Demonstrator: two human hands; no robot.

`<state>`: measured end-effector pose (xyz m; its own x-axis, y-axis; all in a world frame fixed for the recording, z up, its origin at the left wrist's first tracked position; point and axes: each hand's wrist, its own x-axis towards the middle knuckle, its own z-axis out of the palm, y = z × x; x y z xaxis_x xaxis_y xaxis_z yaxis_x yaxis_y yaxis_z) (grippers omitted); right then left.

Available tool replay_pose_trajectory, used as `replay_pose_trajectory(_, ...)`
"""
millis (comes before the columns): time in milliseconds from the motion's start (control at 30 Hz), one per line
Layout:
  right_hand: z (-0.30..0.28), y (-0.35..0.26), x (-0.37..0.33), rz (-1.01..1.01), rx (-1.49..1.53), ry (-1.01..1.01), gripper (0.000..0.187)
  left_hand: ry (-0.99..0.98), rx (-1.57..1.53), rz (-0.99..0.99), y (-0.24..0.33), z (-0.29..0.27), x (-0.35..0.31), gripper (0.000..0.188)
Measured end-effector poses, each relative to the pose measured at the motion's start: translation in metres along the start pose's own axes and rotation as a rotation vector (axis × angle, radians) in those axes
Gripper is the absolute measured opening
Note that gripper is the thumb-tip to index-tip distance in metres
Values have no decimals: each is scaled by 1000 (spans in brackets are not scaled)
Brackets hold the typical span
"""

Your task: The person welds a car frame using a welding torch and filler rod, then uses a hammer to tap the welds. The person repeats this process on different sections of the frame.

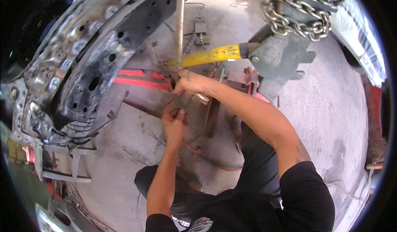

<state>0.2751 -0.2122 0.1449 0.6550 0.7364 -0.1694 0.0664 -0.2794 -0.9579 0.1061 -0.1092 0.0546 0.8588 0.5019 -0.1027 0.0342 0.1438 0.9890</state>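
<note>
My right hand (pixel 191 84) is closed around the lower end of a tall pale metal bar (pixel 180 25), which has a short hooked end at its top. A shiny metal end (pixel 202 97) pokes out under that hand. Just below, my left hand (pixel 173 118) pinches a small dark piece (pixel 179 101) between thumb and fingers. The piece reaches up to the right hand, and its kind is hard to make out. A yellow bar (pixel 211 55) runs behind the hands, and a red bar (pixel 142 78) lies to their left.
A bare metal vehicle frame (pixel 93 75) fills the upper left. At the upper right, a chain (pixel 297 13) wraps a post above a grey steel plate (pixel 281 62). A green hose (pixel 219 164) crosses the concrete floor (pixel 322 120) near my legs. A grey metal device (pixel 201 30) lies farther off.
</note>
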Motion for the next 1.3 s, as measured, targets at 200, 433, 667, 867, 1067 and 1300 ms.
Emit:
replay_pose_trajectory(200,-7,-6,-5,24,3,-63,34,-21,55,54,0,-4,2,40)
replay_pose_trajectory(433,-5,2,6,-48,22,-103,31,10,41,68,15,11,2,49)
replay_pose_trajectory(667,-3,-23,-11,-22,-37,-84,30,6,54,32,13,9,0,53)
replay_pose_trajectory(867,-6,16,12,-19,-139,-69,32,-25,23,1,10,12,-5,50)
replay_pose_trajectory(1067,-2,-6,-6,-11,-108,-46,35,-51,27,-10,10,10,-5,52)
replay_pose_trajectory(1300,13,26,-23,37,-57,-84,33,-261,265,-55,6,-13,-17,66)
